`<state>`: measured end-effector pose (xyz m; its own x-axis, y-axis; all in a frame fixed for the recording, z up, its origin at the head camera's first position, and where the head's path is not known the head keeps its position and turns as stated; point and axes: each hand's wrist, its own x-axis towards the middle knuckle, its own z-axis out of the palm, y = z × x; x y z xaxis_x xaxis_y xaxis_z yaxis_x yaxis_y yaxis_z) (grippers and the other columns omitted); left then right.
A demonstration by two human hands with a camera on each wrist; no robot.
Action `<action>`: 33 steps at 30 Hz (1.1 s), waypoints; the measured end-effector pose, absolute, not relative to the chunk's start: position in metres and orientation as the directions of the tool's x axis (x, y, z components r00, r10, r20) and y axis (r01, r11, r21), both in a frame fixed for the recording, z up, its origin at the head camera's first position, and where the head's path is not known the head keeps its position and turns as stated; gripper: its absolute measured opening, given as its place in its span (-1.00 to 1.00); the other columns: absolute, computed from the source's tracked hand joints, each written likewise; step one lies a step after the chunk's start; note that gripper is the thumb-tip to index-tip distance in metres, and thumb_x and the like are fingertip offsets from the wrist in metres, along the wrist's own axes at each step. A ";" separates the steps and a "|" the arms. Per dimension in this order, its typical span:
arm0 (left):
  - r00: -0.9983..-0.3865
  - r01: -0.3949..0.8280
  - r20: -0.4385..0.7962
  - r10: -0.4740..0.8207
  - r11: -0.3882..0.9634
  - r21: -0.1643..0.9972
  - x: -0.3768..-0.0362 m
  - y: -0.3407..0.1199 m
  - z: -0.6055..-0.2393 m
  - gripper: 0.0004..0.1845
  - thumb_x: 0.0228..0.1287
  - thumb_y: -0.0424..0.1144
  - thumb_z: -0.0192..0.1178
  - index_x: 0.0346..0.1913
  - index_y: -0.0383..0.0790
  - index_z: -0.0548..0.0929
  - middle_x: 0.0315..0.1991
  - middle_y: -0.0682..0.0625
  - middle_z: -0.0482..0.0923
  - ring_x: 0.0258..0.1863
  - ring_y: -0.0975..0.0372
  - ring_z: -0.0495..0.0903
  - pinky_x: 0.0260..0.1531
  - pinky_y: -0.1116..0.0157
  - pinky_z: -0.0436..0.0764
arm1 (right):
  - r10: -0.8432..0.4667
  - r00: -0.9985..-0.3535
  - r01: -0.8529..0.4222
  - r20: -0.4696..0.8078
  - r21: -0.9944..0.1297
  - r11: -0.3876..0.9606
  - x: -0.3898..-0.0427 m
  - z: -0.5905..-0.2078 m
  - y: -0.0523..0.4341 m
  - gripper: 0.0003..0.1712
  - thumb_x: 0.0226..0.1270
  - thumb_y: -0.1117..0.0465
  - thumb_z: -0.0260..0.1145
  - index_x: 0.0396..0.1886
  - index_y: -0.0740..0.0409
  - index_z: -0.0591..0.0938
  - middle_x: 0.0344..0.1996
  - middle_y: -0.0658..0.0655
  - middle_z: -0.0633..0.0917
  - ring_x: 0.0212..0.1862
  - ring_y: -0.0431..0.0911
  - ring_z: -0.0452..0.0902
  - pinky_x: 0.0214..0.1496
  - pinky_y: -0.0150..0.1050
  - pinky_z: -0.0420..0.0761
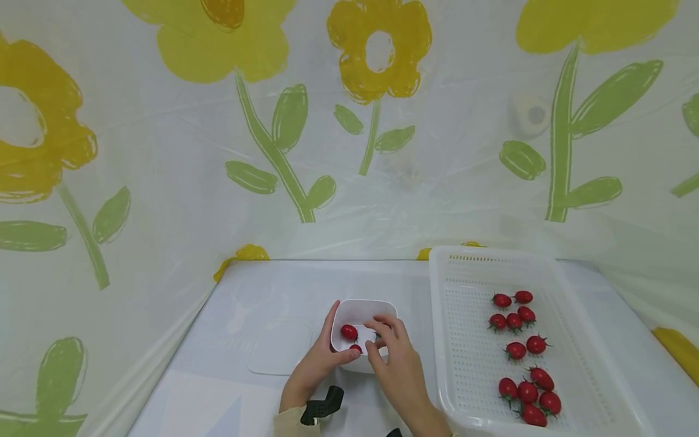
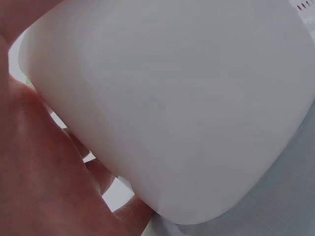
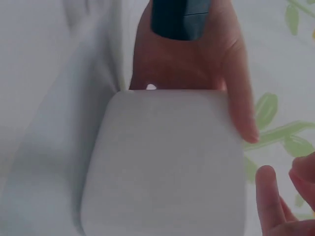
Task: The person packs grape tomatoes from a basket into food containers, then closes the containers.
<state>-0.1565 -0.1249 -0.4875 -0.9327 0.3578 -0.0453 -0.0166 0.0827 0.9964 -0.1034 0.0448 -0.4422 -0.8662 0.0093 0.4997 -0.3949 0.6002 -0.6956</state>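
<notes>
Your left hand (image 1: 315, 364) grips the small white bowl (image 1: 363, 309) just below the centre of the head view, thumb hooked over the near rim and fingers wrapped along its left wall. Judging by that hold, the hand is there to steady the bowl and keep its mouth turned toward you. The left wrist view bears this out: the bowl's smooth underside (image 2: 187, 108) fills the frame, with your palm (image 2: 39, 162) pressed against it at the lower left.

Your right hand (image 1: 398, 361) sits at the bowl's near right rim, fingers curled down over the edge and into the opening. Something dark shows at the fingertips, but it is too small to say whether they pinch a fruit or its stalk, so I cannot tell what this grip holds, if anything. In the right wrist view only a couple of your fingertips (image 3: 268, 189) show at the lower right, apart from the bowl (image 3: 167, 162).

Two cherry tomatoes lie inside the bowl: one (image 1: 348, 331) against the left wall, another (image 1: 356, 348) by your left thumb.

The white perforated tray (image 1: 469, 273) stands just beside the bowl at the right of the frame, near your right hand. The remaining cherry tomatoes (image 1: 516, 349) lie loose along its floor in small clusters.
</notes>
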 end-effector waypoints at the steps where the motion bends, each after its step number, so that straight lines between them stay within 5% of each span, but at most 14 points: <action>1: -0.934 -0.017 -0.047 0.353 0.088 0.996 -0.157 -0.125 -0.488 -0.01 0.04 -0.16 0.27 0.35 0.36 -0.20 0.31 0.07 -0.04 0.24 0.09 0.03 0.11 -0.06 0.20 | 0.012 -0.863 -0.402 0.505 -0.702 0.587 -0.103 -0.440 0.045 -0.64 0.08 0.28 0.29 -0.09 -0.08 0.55 0.00 -0.11 0.41 -0.38 -0.35 0.46 -0.51 -0.47 0.48; 19: -0.939 -0.044 -0.074 0.336 0.097 0.994 -0.154 -0.127 -0.485 -0.02 0.03 -0.15 0.28 0.33 0.40 -0.20 0.33 0.06 -0.08 0.26 0.06 0.01 0.14 -0.04 0.18 | -0.096 -0.776 -0.591 0.624 -0.664 0.458 -0.080 -0.390 0.070 -0.69 0.20 0.26 0.22 -0.04 -0.03 0.54 -0.09 -0.09 0.49 -0.34 -0.28 0.47 -0.56 -0.43 0.46; 26: -0.938 -0.072 -0.101 0.332 0.101 0.992 -0.153 -0.124 -0.484 -0.04 0.04 -0.12 0.27 0.33 0.42 -0.17 0.34 0.07 -0.10 0.27 0.06 -0.04 0.13 -0.08 0.17 | -0.064 -0.785 -0.567 0.616 -0.674 0.474 -0.074 -0.380 0.090 -0.56 0.11 0.33 0.29 -0.02 -0.17 0.52 -0.12 -0.21 0.51 -0.34 -0.31 0.47 -0.51 -0.42 0.50; 33: -0.934 -0.059 -0.089 0.347 0.097 0.994 -0.156 -0.125 -0.485 -0.04 0.03 -0.13 0.28 0.32 0.44 -0.17 0.33 0.08 -0.08 0.28 0.07 -0.07 0.16 -0.10 0.07 | -0.060 -0.795 -0.562 0.604 -0.695 0.449 -0.073 -0.373 0.110 -0.60 0.16 0.40 0.22 -0.04 -0.06 0.52 -0.20 -0.13 0.54 -0.34 -0.30 0.51 -0.47 -0.43 0.49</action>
<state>-0.1556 -0.1252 -0.4854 -0.9336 0.3471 -0.0892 -0.0589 0.0969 0.9936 -0.0732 0.1097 -0.3729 -0.7946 -0.0597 0.6042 -0.5620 0.4489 -0.6947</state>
